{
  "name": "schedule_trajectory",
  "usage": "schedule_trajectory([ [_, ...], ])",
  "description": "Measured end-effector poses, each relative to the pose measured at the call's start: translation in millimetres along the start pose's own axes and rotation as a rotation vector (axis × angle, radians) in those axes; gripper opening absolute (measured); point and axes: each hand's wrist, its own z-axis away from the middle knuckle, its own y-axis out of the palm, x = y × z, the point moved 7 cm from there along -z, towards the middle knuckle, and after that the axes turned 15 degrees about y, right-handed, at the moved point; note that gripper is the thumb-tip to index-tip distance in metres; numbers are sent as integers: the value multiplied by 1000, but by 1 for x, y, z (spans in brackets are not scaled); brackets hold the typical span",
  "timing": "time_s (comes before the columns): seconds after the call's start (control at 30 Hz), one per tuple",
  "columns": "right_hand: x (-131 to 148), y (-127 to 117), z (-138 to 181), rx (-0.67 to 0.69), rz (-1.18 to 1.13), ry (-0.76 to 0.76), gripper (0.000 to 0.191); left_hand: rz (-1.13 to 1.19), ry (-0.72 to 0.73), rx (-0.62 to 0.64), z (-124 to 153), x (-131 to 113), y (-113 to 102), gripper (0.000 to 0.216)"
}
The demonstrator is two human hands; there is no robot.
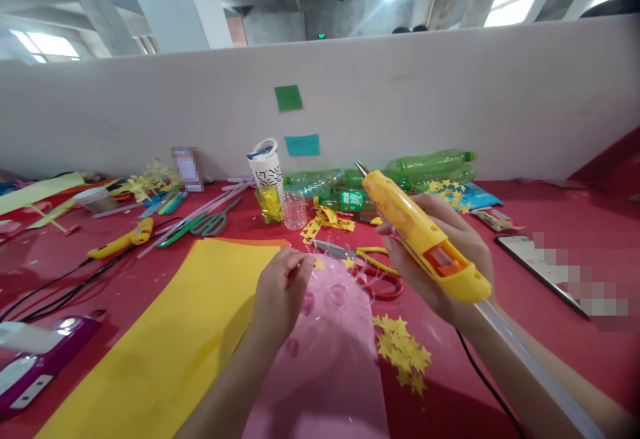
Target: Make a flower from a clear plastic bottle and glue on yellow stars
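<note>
A yellow hot glue gun (pixel 420 232) is gripped in my right hand (pixel 463 239), its metal nozzle pointing up and to the left. A long clear glue stick (pixel 535 365) runs out of its back end. My left hand (pixel 285 285) is closed in a pinch over the pink sheet (pixel 320 385); what its fingertips hold, if anything, I cannot make out. Beside those fingertips is a small yellow star (pixel 319 264), with another yellow star (pixel 349 263) to its right. Clear plastic with round bumps (pixel 337 295) lies on the pink sheet. A pile of yellow stars (pixel 404 352) sits to the right.
Scissors with red and yellow handles (pixel 383 282) lie beyond the pink sheet. Yellow paper (pixel 165 332) spreads to the left, near a second glue gun (pixel 123 239). Green plastic bottles (pixel 430 161) and a white cup (pixel 267 172) stand before the partition. A phone (pixel 540 272) lies at right.
</note>
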Motion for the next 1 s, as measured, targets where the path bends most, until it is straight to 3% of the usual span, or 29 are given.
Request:
schedule_trajectory([
  [0.17,3,-3,0,1,12,0,13,93,-185,-31,4,10,0,15],
  [0.27,3,-3,0,-4,31,-8,13,175,-223,-70,6,12,-1,10],
  [0.43,2,-2,-1,-7,15,-5,13,102,-137,-69,7,12,-6,7],
  [0.53,0,-3,-1,-18,19,12,11,-17,45,-78,5,2,-13,11],
  [0.7,0,-2,-2,-27,-13,37,12,38,290,-29,7,-17,-12,20],
  [0.8,0,-1,-1,-36,-36,83,13,14,296,24,8,-19,-7,21],
  [1.0,1,3,0,13,-40,88,18,-31,131,33,9,-4,-1,26],
])
